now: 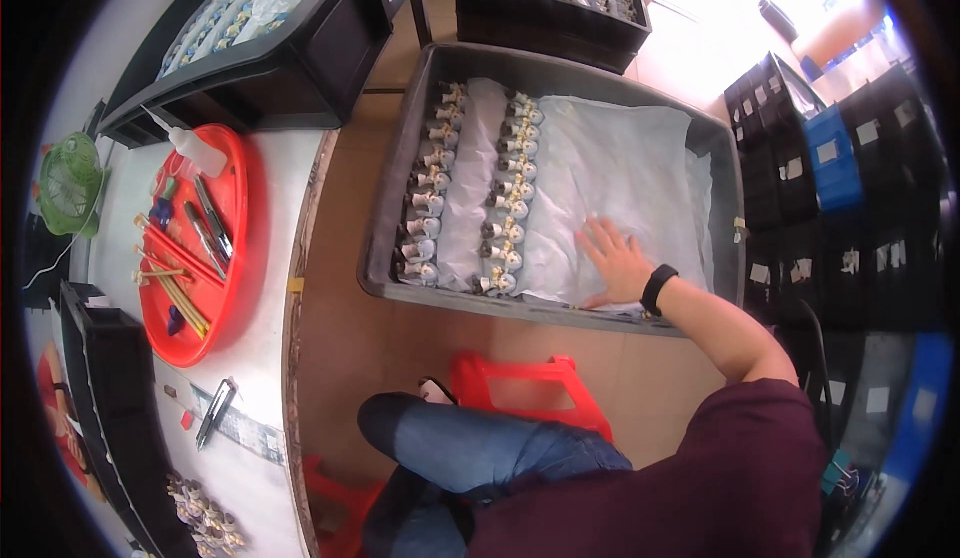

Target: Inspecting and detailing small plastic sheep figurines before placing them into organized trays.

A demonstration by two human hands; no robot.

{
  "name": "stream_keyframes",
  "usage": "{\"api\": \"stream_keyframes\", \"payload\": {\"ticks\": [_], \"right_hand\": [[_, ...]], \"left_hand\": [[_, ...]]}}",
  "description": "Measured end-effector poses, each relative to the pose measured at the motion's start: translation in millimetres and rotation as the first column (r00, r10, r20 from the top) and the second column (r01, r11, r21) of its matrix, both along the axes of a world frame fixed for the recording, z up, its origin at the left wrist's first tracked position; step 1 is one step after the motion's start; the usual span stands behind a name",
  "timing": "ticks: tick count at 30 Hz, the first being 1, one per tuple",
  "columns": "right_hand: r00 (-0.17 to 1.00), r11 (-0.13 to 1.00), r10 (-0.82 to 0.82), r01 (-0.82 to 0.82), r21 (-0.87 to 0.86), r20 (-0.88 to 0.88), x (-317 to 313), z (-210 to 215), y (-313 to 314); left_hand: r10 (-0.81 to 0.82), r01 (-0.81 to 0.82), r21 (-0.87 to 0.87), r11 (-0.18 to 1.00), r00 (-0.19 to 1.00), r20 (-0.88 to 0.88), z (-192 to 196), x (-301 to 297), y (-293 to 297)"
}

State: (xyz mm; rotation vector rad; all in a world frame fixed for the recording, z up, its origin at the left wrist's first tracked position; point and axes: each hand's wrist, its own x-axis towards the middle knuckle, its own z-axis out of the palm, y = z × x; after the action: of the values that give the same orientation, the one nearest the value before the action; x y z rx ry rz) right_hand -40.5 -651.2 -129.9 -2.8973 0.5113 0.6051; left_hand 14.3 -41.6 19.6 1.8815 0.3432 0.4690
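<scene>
The right hand lies on the white sheet, fingers spread. The sheet extends beneath and beyond the fingertips; the nearest figurine row stands left of them, apart.

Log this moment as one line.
right hand: spread, palm down on white sheet | left hand: not in view | grey tub: two rows of figurines uncovered

Matt plastic bin — thin, wrinkled sheet, paper or film — glossy plastic tray.
</scene>
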Motion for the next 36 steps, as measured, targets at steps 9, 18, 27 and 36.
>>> {"api": "stream_keyframes", "payload": {"ticks": [9,18,27,36], "right_hand": [[0.969,0.959,0.128,-0.175,0.225,0.209,-4.0,-1.1,3.3],[0.94,0.858,0.126,-0.263,0.441,0.317,-5.6,-32.1,0.4],[0.881,0.837,-0.317,0.086,0.54,0.351,32.9,-20.1,-29.4],[0.83,0.899,-0.353,0.429,-0.09,0.432,87.0,-74.6,-87.1]], "left_hand": [[-0.038,0.037,0.018,0.999,0.999,0.035,0.3,-0.7,0.7],[0.012,-0.013,0.063,0.998,1.0,0.02,1.4,-0.7,-2.3],[0.06,-0.056,0.138,0.989,0.998,-0.028,1.4,-1.5,-0.6],[0.048,-0.045,0.119,0.992,0.999,-0.019,-3.9,-0.5,9.0]]}}
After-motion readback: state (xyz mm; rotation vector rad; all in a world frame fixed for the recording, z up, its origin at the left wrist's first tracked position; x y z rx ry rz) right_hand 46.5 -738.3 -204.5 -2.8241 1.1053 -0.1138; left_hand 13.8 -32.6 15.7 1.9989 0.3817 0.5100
